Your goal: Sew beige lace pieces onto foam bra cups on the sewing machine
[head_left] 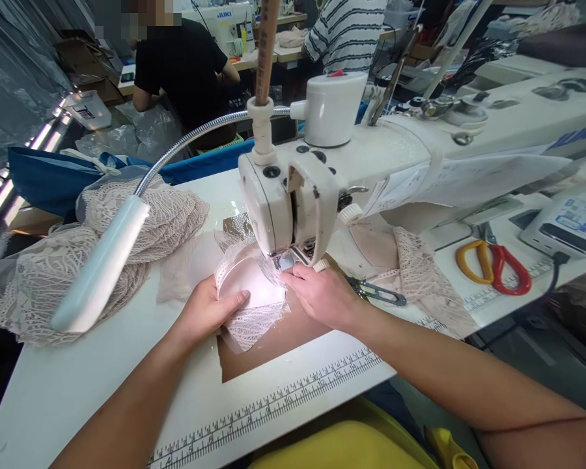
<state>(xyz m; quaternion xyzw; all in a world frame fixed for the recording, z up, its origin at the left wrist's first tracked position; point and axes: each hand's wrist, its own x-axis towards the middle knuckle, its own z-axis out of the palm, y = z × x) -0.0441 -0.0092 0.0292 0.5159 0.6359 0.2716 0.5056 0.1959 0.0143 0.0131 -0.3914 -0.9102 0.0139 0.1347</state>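
A pale pink bra cup with lace (247, 286) lies under the head of a white sewing machine (293, 195). My left hand (209, 309) grips the cup's left side, thumb on top and fingers underneath. Close by the presser foot, my right hand (322, 293) pinches the fabric's right edge, its fingertips pressed together. The needle area is partly covered by the machine head and the fabric. Just right of my right hand lies a pair of thread snips (378, 292).
Stacked lace pieces (146, 221) lie left, beneath a gooseneck lamp (100, 273). More lace (415, 273), scissors (493, 264) and a white box (566, 221) are at right. A printed ruler (273, 407) runs along the table's front. Two people sit or stand beyond.
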